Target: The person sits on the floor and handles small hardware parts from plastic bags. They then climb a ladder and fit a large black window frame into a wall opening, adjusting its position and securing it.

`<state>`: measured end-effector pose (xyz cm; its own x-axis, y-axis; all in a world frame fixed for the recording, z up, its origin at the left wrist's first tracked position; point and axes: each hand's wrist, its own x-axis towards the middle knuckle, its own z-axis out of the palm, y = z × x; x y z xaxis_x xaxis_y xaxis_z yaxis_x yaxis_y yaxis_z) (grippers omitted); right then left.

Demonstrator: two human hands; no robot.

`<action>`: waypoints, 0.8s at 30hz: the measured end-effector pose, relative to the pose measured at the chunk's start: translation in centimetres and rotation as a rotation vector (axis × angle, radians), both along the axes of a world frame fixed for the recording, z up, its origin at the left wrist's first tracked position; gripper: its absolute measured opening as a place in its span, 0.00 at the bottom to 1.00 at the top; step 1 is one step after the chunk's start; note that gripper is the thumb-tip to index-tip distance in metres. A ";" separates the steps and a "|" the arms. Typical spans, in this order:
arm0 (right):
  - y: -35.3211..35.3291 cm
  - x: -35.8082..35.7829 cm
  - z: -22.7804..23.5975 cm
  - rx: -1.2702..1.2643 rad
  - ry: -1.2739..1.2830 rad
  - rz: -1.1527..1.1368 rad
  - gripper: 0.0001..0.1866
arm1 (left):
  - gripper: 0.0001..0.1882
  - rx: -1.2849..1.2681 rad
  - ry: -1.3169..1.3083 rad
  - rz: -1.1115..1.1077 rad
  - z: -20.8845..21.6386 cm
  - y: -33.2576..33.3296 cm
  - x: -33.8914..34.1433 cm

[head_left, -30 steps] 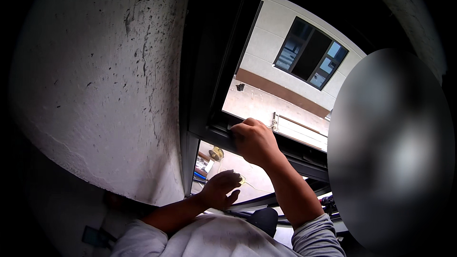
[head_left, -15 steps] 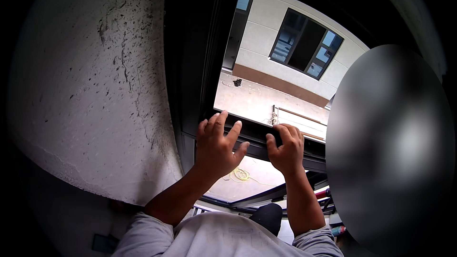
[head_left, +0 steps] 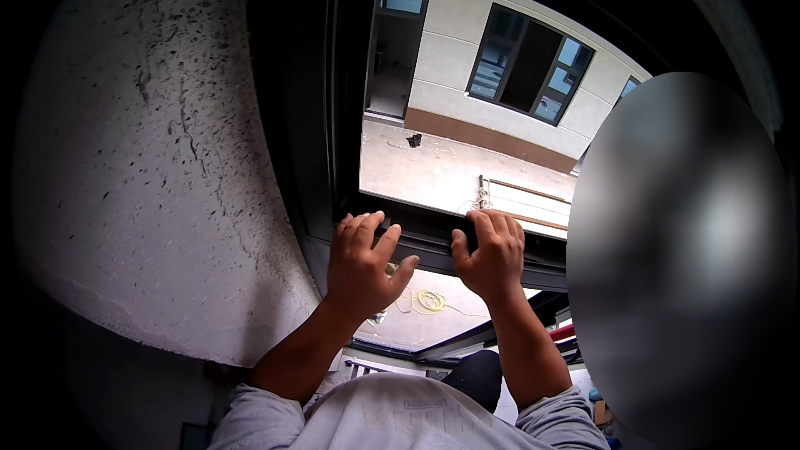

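Note:
A dark window frame has a crossbar running in front of me, with glazing above and below. My left hand lies against the bar near its left end, fingers spread and thumb apart, holding nothing separate. Along the same bar to the right, my right hand has its fingers bent over the upper edge and its thumb on the near side. The fingertips of that hand are partly hidden by the bar. Both forearms reach up from grey sleeves.
A rough, speckled pale wall curves along the left side. Beyond the frame are a coil of yellow cord, a paved yard and a building with a dark window. A blurred oval covers the right.
The view has shifted, so the frame's left upright sits further left and more of the far doorway shows. Both hands remain at the bar; the left hand's fingertips now sit lower against it.

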<state>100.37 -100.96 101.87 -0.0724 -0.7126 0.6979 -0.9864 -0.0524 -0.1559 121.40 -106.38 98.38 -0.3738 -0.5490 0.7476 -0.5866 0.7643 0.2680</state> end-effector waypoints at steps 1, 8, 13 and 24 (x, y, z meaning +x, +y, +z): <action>0.0 0.0 0.0 -0.007 -0.002 0.004 0.16 | 0.25 -0.001 -0.002 -0.001 0.0 0.1 0.0; 0.2 -0.2 -0.1 -0.020 -0.006 0.008 0.16 | 0.20 -0.047 0.069 -0.106 -0.2 2.9 -0.2; 0.1 0.0 -0.1 -0.044 -0.010 0.014 0.16 | 0.09 -0.006 0.158 -0.405 -0.2 5.6 -1.2; 0.6 -1.2 -1.1 -0.338 -0.276 0.151 0.10 | 0.12 0.130 0.043 -0.262 3.4 -1.1 -10.0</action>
